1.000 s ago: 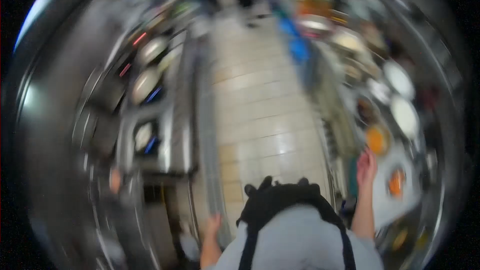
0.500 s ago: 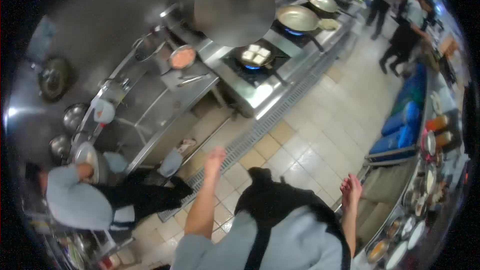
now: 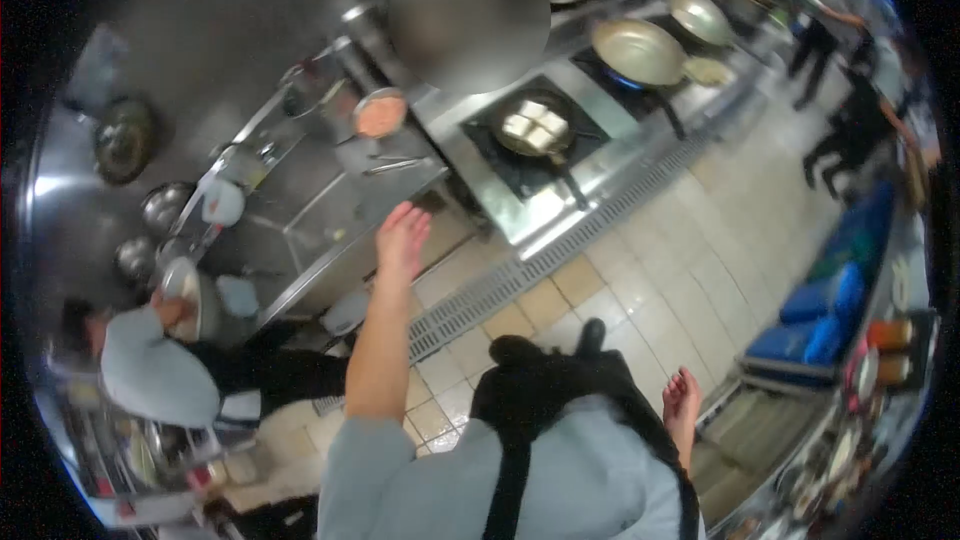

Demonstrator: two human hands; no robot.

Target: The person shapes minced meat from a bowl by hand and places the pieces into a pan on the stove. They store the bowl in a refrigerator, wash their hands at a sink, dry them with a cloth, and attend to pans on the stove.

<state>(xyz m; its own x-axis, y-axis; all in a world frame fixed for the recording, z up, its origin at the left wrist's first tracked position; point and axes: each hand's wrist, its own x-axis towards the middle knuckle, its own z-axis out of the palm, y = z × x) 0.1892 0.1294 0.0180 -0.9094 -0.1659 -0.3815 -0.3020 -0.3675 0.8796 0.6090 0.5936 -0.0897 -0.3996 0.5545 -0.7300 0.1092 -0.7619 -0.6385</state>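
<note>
My left hand [image 3: 404, 237] reaches forward at the near edge of the steel counter [image 3: 330, 202], fingers stretched out and holding nothing. Just beyond it lie metal tongs [image 3: 395, 166], apart from my fingers. Past them is a round bowl of orange-pink food [image 3: 381, 115]. Ahead to the right, a frying pan [image 3: 505, 143] sits on a burner, with several white blocks [image 3: 536, 126] in it. My right hand [image 3: 682, 395] hangs low at my side, empty, its fingers loosely bent and apart. Nearest to it is a grey-topped low unit [image 3: 750, 430].
A large pan [image 3: 636, 50] stands over a blue flame, with another pan [image 3: 700, 17] behind it. A co-worker [image 3: 160, 365] bends over a pot at the left. Two other people stand at the far right. Blue bundles [image 3: 820, 305] sit by the right-hand counter. A floor grating [image 3: 590, 227] runs along the stove.
My left hand has moved forward and up toward the counter with the tongs. My right hand has dropped slightly and shifted left in view. My view has turned, moving the stove rightward.
</note>
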